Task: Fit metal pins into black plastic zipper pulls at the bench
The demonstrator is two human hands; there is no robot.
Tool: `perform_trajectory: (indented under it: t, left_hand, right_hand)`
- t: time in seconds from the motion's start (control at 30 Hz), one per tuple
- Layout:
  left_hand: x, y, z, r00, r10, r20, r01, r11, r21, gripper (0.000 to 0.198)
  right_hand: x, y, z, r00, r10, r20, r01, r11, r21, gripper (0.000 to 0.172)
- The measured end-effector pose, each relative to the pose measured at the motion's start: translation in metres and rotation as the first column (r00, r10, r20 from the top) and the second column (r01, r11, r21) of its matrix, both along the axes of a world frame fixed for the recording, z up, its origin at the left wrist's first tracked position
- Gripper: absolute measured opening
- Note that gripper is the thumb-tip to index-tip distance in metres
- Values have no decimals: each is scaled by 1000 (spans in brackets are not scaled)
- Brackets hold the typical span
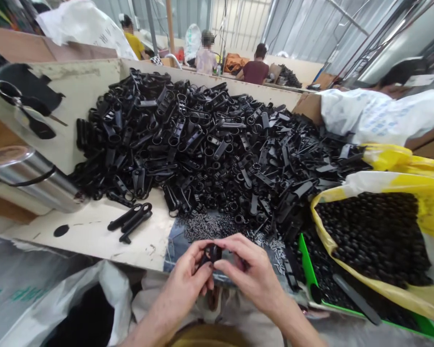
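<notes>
My left hand [190, 277] and my right hand [251, 274] meet at the near edge of the table, both pinched on one small black plastic part [212, 252] held between the fingertips. Just beyond them lies a patch of small grey metal pins [208, 225]. Behind that rises a large heap of black plastic parts [210, 144] that covers most of the pale table [90, 231]. Three long black parts [130, 220] lie apart from the heap on the left.
A yellow bag [401, 294] full of small black pieces sits right, over a green tray [305, 258]. A steel flask [29, 178] lies at left. A white bag [90, 294] hangs below the table. A person in white leans in at right; three others sit far behind.
</notes>
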State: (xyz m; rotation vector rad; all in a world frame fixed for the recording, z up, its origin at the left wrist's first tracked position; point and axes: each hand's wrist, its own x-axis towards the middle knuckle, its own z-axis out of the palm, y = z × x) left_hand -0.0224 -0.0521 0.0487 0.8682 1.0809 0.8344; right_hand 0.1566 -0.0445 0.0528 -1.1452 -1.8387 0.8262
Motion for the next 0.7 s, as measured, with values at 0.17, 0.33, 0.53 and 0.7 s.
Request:
perform_trajectory:
  t: [0.17, 0.33, 0.53, 0.7]
  left_hand:
    - [6, -9, -16, 996, -79, -40, 80, 996, 36, 41]
    - [7, -18, -24, 985, -127, -114, 133, 990, 52, 39]
    - [11, -22, -18, 974, -160, -159, 164, 986, 10, 33]
    - [10, -25, -18, 965, -162, -206, 171, 985, 24, 29]
  right_hand:
    - [4, -14, -8, 987, 2, 159, -34, 979, 200, 25]
    - [12, -20, -16, 990, -14, 143, -17, 978, 210, 23]
    - [20, -25, -19, 985, 19, 172, -51, 983, 179, 22]
    - [17, -32, -17, 984, -30, 176, -3, 983, 183, 22]
